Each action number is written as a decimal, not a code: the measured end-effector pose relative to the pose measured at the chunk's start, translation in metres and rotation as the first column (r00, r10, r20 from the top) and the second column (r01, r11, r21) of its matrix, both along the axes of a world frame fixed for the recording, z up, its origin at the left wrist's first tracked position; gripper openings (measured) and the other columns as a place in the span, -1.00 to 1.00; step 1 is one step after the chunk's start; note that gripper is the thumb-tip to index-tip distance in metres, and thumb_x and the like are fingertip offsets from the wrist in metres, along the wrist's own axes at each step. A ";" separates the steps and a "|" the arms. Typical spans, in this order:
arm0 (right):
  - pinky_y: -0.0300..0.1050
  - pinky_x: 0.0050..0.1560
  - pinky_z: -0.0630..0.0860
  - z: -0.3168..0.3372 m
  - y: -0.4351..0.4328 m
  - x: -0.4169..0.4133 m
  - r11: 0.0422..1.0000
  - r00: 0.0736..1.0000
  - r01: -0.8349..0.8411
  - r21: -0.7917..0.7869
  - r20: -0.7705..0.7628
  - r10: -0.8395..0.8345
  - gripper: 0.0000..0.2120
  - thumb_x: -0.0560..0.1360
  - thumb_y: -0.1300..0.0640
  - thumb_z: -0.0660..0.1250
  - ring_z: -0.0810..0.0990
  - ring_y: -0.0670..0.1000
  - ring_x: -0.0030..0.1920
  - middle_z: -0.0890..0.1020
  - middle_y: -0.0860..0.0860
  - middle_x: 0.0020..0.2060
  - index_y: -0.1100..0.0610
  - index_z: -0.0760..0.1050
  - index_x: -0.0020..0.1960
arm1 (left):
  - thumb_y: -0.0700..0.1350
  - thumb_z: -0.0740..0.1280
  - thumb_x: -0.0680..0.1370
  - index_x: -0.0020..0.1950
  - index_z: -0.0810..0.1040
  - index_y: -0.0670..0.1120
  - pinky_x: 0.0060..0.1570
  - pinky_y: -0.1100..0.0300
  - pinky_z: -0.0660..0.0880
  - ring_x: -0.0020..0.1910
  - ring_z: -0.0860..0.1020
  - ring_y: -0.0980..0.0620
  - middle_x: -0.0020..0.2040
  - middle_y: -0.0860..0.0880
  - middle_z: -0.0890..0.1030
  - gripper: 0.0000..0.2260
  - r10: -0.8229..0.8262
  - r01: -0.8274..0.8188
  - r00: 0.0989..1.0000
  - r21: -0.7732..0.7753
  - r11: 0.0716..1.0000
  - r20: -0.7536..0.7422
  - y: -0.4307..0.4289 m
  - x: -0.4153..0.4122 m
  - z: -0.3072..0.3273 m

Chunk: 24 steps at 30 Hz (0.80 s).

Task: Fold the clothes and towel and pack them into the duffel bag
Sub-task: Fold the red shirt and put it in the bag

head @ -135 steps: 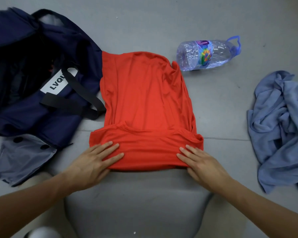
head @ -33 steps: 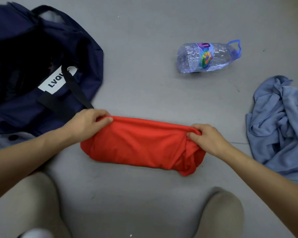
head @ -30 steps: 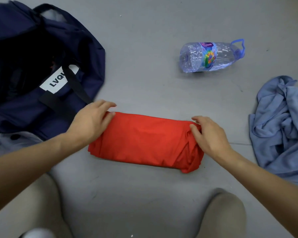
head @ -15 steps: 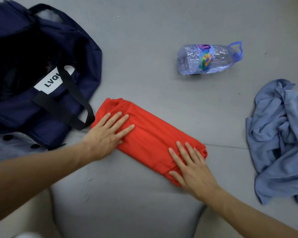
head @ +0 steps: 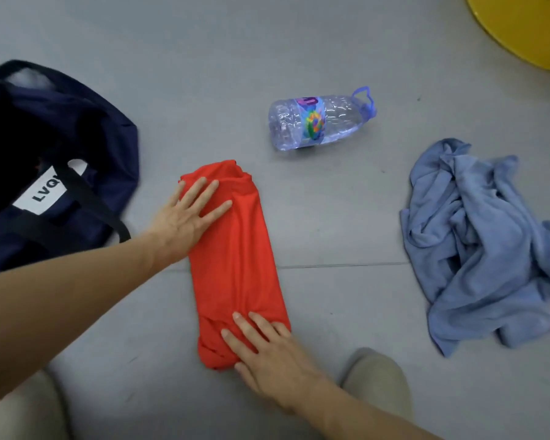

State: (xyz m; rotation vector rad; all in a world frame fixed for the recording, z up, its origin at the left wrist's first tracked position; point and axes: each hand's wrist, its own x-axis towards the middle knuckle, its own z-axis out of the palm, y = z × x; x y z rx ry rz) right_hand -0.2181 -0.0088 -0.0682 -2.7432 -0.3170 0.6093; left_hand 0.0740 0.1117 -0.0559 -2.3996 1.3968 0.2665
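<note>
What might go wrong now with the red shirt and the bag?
The shirt is only pressed flat under the left hand and right hand, so the fold may fall open when lifted. The black strap lies across the bag and might snag the shirt going in. The bottle lies on its side near the shirt's far end; a bump may roll it.

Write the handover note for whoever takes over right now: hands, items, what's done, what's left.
Hands: left hand flat on the far end of the folded red fabric garment, right hand flat on its near end; neither grips.
Items: the garment is a narrow strip on the grey floor; navy fabric duffel bag to its left; crumpled light-blue cloth to the right, unfolded.
Done: red garment mostly folded.
Left: pack it, then fold and pack the blue cloth.
</note>
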 end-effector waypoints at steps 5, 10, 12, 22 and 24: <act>0.03 0.12 0.55 0.009 0.020 0.019 0.996 0.995 0.049 -0.074 -0.080 -0.055 -0.41 0.47 0.01 0.06 0.47 0.14 0.41 0.38 0.05 0.51 -0.06 0.39 0.49 | -0.20 0.27 0.49 0.65 -0.03 0.04 0.53 -0.11 0.10 0.61 0.05 -0.20 0.63 -0.17 0.03 -0.20 -0.104 0.094 0.981 -0.068 0.993 -0.162 0.060 -0.066 0.042; 0.10 0.16 0.50 0.003 0.033 0.041 0.991 0.994 0.068 -0.115 -0.078 -0.078 -0.32 0.45 0.12 -0.05 0.34 0.18 0.50 0.23 0.05 0.57 -0.05 0.28 0.56 | -0.21 0.42 0.39 0.57 0.28 -0.02 0.36 0.01 0.43 0.37 0.50 -0.20 0.48 -0.19 0.42 -0.25 0.067 -0.159 0.922 -0.213 0.964 -0.382 0.128 -0.112 0.023; 0.13 0.21 0.46 0.003 0.034 0.063 0.989 0.990 0.104 -0.105 -0.087 -0.113 -0.30 0.45 0.13 -0.08 0.28 0.19 0.53 0.17 0.06 0.60 -0.05 0.21 0.59 | -0.12 0.25 0.50 0.58 0.27 0.04 0.28 -0.03 0.52 0.33 0.53 -0.18 0.51 -0.13 0.39 -0.38 0.213 -0.376 0.835 -0.245 0.894 -0.507 0.127 -0.120 0.013; 0.10 0.20 0.57 0.003 -0.010 0.065 0.991 0.994 0.105 -0.082 0.042 -0.102 -0.24 0.38 0.01 0.49 0.42 0.16 0.45 0.34 0.09 0.53 -0.03 0.32 0.53 | -0.15 0.39 0.55 0.50 0.38 0.06 0.14 0.08 0.51 0.04 0.57 0.05 0.19 0.05 0.55 -0.48 0.392 -0.711 0.617 -0.271 0.649 -0.682 0.108 -0.127 -0.008; 0.06 0.16 0.58 -0.006 -0.018 0.050 0.988 0.995 0.094 -0.124 0.035 -0.091 -0.20 0.34 0.00 0.54 0.46 0.16 0.41 0.36 0.10 0.51 -0.04 0.33 0.53 | -0.20 0.40 0.53 0.36 0.50 0.03 0.08 0.18 0.51 -0.11 0.52 0.17 0.06 0.12 0.58 -0.60 0.396 -0.746 0.593 -0.293 0.597 -0.702 0.109 -0.127 -0.010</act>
